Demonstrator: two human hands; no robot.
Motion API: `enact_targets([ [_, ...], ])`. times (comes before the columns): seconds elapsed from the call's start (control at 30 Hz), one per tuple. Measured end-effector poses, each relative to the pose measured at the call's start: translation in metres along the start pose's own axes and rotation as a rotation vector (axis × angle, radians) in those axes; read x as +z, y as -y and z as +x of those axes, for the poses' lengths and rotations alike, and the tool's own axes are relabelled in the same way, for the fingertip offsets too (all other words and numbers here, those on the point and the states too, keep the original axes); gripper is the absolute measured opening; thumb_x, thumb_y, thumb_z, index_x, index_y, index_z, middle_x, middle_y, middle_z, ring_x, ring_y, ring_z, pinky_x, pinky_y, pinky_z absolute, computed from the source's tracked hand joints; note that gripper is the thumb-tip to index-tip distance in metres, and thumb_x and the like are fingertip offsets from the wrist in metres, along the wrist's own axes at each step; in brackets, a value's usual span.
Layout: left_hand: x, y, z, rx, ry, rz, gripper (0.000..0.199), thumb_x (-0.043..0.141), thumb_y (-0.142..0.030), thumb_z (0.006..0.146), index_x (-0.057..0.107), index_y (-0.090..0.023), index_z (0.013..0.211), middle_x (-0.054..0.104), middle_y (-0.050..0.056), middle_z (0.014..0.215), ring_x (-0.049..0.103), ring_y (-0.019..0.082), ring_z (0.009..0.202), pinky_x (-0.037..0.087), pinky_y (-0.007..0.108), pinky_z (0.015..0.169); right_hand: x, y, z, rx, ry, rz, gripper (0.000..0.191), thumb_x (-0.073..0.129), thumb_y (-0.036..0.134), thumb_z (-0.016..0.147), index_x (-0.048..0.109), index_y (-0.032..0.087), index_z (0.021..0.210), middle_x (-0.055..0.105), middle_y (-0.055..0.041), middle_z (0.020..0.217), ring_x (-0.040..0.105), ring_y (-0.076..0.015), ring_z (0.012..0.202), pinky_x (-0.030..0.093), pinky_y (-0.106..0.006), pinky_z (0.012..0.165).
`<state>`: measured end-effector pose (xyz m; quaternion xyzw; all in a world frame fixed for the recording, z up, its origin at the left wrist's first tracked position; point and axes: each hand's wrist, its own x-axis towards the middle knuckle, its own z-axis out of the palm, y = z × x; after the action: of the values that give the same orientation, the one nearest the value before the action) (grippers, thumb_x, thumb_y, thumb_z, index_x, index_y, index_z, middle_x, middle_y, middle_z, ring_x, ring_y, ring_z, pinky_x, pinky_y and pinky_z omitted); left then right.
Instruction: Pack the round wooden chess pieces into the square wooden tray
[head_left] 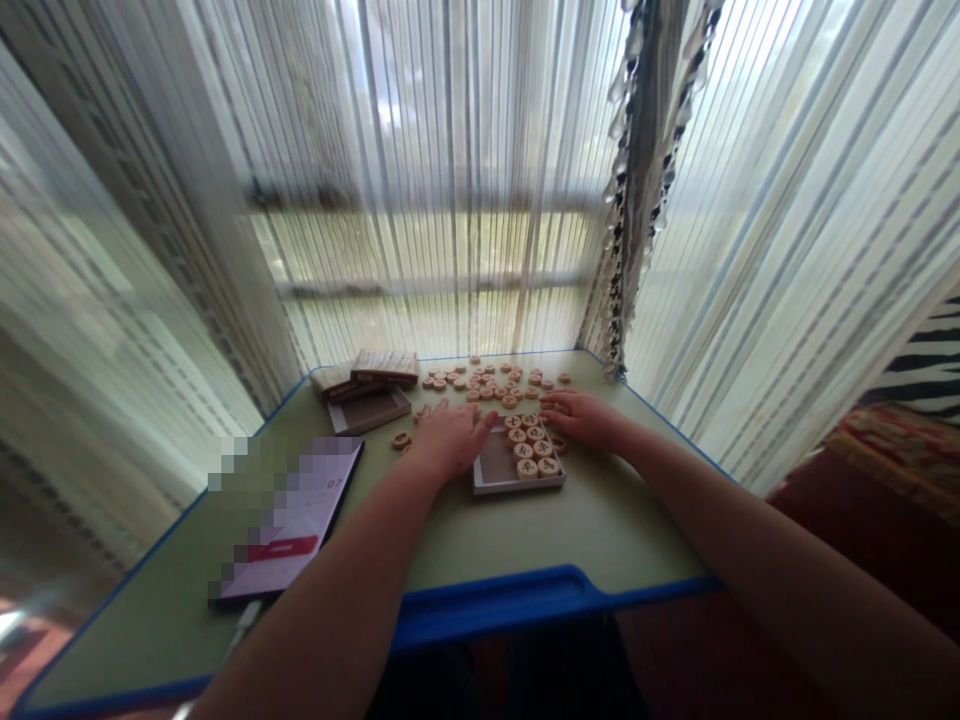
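In the middle of the table stands a shallow open box [487,468], with two columns of round wooden xiangqi pieces [523,452] filling its right side. Bare floor shows in the box's left part. My left hand [448,440] lies with fingers spread over the table at the box's left side, its thumb close to the rim. Beside the box's far right corner, my right hand [581,416] reaches inward, fingers stretched over loose pieces. Its fingertips partly hide the pieces beneath them. Many more loose pieces [487,380] are scattered beyond the box, and one piece [401,440] sits left of my left hand.
Two closed-looking boxes [384,366] are stacked over an open tray [367,410] at the back left. A tablet [300,520] with a white cable [244,622] lies at the left. The table [525,535] has a blue edge, and string curtains [450,150] hang behind it.
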<state>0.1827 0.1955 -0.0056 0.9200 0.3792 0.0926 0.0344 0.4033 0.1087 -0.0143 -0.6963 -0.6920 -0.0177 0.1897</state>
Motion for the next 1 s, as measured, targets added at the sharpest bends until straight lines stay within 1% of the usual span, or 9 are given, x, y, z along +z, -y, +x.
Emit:
enact_targets([
  [0.07, 0.0006, 0.0007, 0.0009, 0.003, -0.005, 0.011, 0.068, 0.007, -0.060, 0.085, 0.054, -0.020, 0.114, 0.057, 0.012, 0.119, 0.040, 0.028, 0.121, 0.027, 0.047, 0.099, 0.0006, -0.0006, 0.0000, 0.030, 0.011, -0.003, 0.039, 0.046, 0.036, 0.083, 0.059, 0.015, 0.114, 0.061, -0.0105, 0.116, 0.055, -0.0234, 0.107, 0.042, -0.035, 0.092],
  [0.17, 0.0018, 0.0015, 0.0017, -0.002, -0.015, 0.008, 0.067, 0.007, -0.059, 0.085, 0.053, -0.021, 0.115, 0.056, 0.012, 0.120, 0.039, 0.028, 0.123, 0.027, 0.048, 0.098, 0.0003, -0.0005, 0.0000, 0.063, 0.015, -0.008, 0.043, 0.047, 0.037, 0.083, 0.056, 0.015, 0.119, 0.059, -0.0109, 0.118, 0.056, -0.0234, 0.105, 0.043, -0.034, 0.090],
  [0.27, 0.0024, 0.0013, 0.0018, -0.005, -0.011, -0.005, 0.066, 0.008, -0.059, 0.085, 0.054, -0.022, 0.115, 0.056, 0.012, 0.121, 0.037, 0.030, 0.124, 0.028, 0.049, 0.098, -0.0010, 0.0007, -0.0001, 0.062, 0.021, -0.013, 0.043, 0.048, 0.036, 0.082, 0.056, 0.014, 0.118, 0.060, -0.0121, 0.117, 0.057, -0.0238, 0.104, 0.043, -0.034, 0.089],
  [0.4, 0.0011, 0.0000, 0.0011, -0.012, -0.008, -0.017, 0.070, 0.004, -0.061, 0.084, 0.053, -0.023, 0.116, 0.056, 0.012, 0.120, 0.037, 0.031, 0.123, 0.029, 0.050, 0.096, -0.0025, 0.0025, -0.0006, 0.063, 0.021, -0.017, 0.043, 0.048, 0.037, 0.082, 0.057, 0.012, 0.116, 0.062, -0.0132, 0.113, 0.059, -0.0241, 0.100, 0.045, -0.034, 0.087],
  [0.67, -0.0031, -0.0015, -0.0008, -0.027, 0.019, -0.020, 0.074, -0.001, -0.062, 0.082, 0.054, -0.024, 0.113, 0.057, 0.010, 0.120, 0.042, 0.030, 0.120, 0.033, 0.045, 0.093, -0.0031, 0.0036, -0.0014, 0.076, 0.021, -0.024, 0.042, 0.049, 0.037, 0.081, 0.057, 0.015, 0.116, 0.062, -0.0108, 0.113, 0.059, -0.0232, 0.099, 0.045, -0.032, 0.085],
  [0.87, -0.0039, -0.0023, -0.0015, -0.013, 0.014, -0.004, 0.073, -0.001, -0.063, 0.082, 0.054, -0.025, 0.113, 0.059, 0.010, 0.115, 0.046, 0.030, 0.115, 0.036, 0.046, 0.090, -0.0039, 0.0033, -0.0020, 0.096, 0.030, -0.042, 0.043, 0.050, 0.038, 0.080, 0.057, 0.015, 0.116, 0.065, -0.0111, 0.106, 0.060, -0.0231, 0.092, 0.046, -0.031, 0.080],
  [1.0, -0.0036, -0.0030, -0.0028, -0.011, 0.021, 0.022, 0.073, 0.000, -0.062, 0.083, 0.056, -0.023, 0.110, 0.060, 0.011, 0.112, 0.046, 0.029, 0.114, 0.035, 0.046, 0.090, -0.0015, 0.0011, -0.0016, 0.094, 0.019, -0.042, 0.042, 0.050, 0.040, 0.080, 0.058, 0.017, 0.114, 0.067, -0.0088, 0.100, 0.061, -0.0212, 0.089, 0.046, -0.028, 0.077],
])
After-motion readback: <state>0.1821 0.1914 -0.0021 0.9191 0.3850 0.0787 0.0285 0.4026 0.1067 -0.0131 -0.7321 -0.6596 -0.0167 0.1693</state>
